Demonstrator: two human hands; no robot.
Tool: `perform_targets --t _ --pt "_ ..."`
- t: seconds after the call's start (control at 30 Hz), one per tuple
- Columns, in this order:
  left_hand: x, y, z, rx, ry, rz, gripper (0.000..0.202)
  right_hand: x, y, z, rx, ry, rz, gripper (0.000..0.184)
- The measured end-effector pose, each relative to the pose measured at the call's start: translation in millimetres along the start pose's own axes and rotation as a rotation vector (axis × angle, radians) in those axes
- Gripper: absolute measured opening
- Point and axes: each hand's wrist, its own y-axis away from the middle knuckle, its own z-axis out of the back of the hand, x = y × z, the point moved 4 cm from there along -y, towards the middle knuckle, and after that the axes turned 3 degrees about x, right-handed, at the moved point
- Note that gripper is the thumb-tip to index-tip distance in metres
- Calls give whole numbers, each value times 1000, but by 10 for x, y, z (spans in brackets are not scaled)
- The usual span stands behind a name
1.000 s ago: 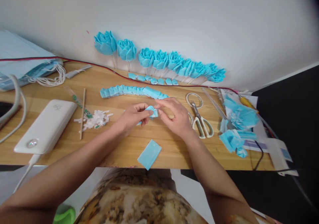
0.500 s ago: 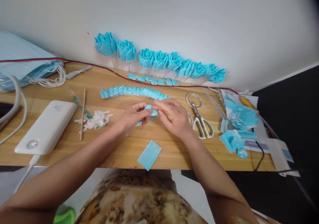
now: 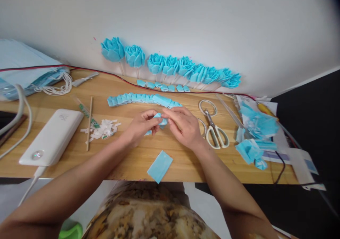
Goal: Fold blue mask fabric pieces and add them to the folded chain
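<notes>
Between both hands, above the middle of the table, is a small folded piece of blue fabric (image 3: 160, 119). My left hand (image 3: 143, 124) pinches it from the left, thumb on top. My right hand (image 3: 184, 125) pinches its right edge with thumb and forefinger; the fingers hide part of the fold. Under my left fingers another bit of blue fabric (image 3: 148, 133) peeks out. A flat blue rectangle (image 3: 159, 166) lies nearer the table's front edge. Just beyond the hands runs a curved row of folded blue pieces (image 3: 140, 98).
Blue fabric roses (image 3: 170, 65) on sticks lean along the wall. Scissors (image 3: 215, 132) and tape rolls (image 3: 208, 107) lie right of my hands, blue scraps (image 3: 255, 125) farther right. At left are white clippings (image 3: 106, 128), a wooden stick (image 3: 89, 123) and a power bank (image 3: 51, 136).
Both hands stay in nearly the same place on the folded blue piece, with only slight finger movement. The whole view has shifted a little.
</notes>
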Motion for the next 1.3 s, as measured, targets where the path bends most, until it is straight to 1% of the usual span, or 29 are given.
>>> perform_targets --t 0.07,0.13,0.2,0.27,0.33,0.43,0.6,0.7,0.77,0.83,1.07,1.17,1.23,1.3 --pt "-5 4 0 -7 -18 -10 26 -29 1 5 -22 -102 -116 46" --pt "-18 13 -3 -18 -31 -14 24 -99 16 2 -50 -239 -289 42" --pt "-37 23 -7 -29 -48 -14 23 -186 39 -22 -45 -387 -476 36" --pt "-56 29 -11 -37 -81 -21 23 -251 59 -63 12 -520 -625 27" --pt "-67 28 -12 -41 -115 -37 23 -276 66 -104 89 -633 -705 23" --pt "-68 20 -12 -36 -149 -60 23 -262 63 -142 174 -745 -749 24" --pt "-71 25 -16 -29 -193 -85 21 -263 83 -170 148 -869 -845 28" --pt "-73 32 -19 -31 -212 -82 21 -262 88 -194 207 -908 -834 26" --pt "-72 33 -19 -33 -231 -81 22 -264 87 -192 232 -894 -821 23" --pt "-75 32 -19 -37 -259 -83 23 -266 83 -175 226 -852 -817 22" --pt "-119 45 -22 -94 -388 -105 24 -232 51 -142 220 -629 -777 20" --pt "-98 29 -14 -75 -329 -83 27 -243 47 -137 183 -612 -768 20" --pt "-68 7 7 -73 -214 -60 31 -263 43 -114 135 -606 -767 20" --pt "-48 -15 36 -97 -100 -55 35 -286 40 -84 80 -607 -778 21"
